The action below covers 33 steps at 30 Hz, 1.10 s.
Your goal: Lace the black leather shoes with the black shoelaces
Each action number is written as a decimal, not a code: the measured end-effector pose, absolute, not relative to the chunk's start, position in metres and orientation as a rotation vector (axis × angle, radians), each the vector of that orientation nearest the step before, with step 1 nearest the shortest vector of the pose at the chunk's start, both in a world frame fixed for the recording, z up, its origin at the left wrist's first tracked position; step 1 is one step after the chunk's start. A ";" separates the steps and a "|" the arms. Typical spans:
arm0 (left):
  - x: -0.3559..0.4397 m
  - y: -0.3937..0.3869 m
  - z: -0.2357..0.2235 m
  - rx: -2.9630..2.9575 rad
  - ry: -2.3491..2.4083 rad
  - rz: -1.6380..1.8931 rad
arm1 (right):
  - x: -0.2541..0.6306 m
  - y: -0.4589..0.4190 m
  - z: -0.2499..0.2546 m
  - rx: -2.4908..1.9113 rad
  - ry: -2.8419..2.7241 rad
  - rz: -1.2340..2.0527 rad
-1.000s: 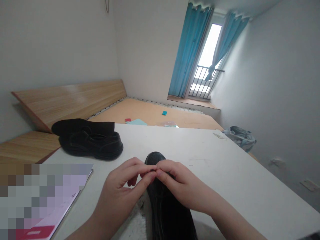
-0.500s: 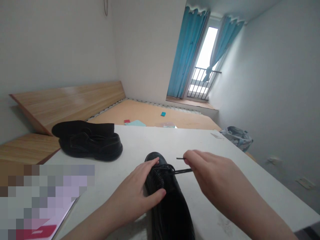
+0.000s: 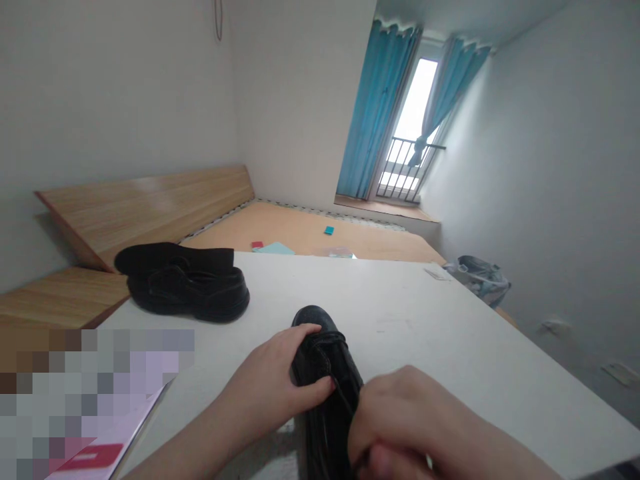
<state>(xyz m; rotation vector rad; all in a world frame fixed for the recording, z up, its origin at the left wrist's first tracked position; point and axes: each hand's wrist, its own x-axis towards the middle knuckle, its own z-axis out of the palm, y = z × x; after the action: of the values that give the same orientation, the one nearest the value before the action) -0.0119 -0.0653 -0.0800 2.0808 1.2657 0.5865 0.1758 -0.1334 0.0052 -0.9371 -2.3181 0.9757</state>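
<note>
A black lace-up shoe (image 3: 325, 427) lies on the white table (image 3: 400, 320), its toe pointing away from me. My left hand (image 3: 275, 373) grips the front of this shoe, thumb on the upper and fingers along the left side near the toe. Curled into a fist, my right hand (image 3: 405, 420) is over the right side of the shoe opening. A dark shoelace (image 3: 343, 393) runs back along the upper toward that fist, whose fingertips are mostly hidden. At the table's left stands another black shoe (image 3: 195, 297) with a flat black piece (image 3: 145, 257) behind it.
A pinkish flat item (image 3: 135, 413), partly pixelated, lies at the lower left. Beyond the table is a bed surface (image 3: 280, 217) with small red and teal items, and a wooden headboard (image 3: 165, 200). A bag (image 3: 483, 277) stands past the right edge.
My right hand has come back toward me and down, from holding the lace out right of the shoe to its opening. My left hand keeps its grip. The view has shifted slightly.
</note>
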 end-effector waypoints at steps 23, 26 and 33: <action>-0.001 -0.067 -0.054 1.419 1.096 1.088 | 0.196 -0.036 -0.016 -1.107 -1.171 1.193; -0.005 -0.060 -0.057 1.074 0.935 1.232 | 0.214 -0.030 -0.034 -1.199 -1.174 1.197; -0.030 -0.044 -0.034 0.558 0.639 1.382 | 0.250 -0.040 -0.057 -1.320 -1.431 0.798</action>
<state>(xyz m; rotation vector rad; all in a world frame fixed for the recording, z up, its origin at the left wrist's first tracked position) -0.0299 -0.0444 -0.0345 0.5577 0.6386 1.3815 0.2500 -0.0400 -0.0567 -1.3199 -1.4309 0.7983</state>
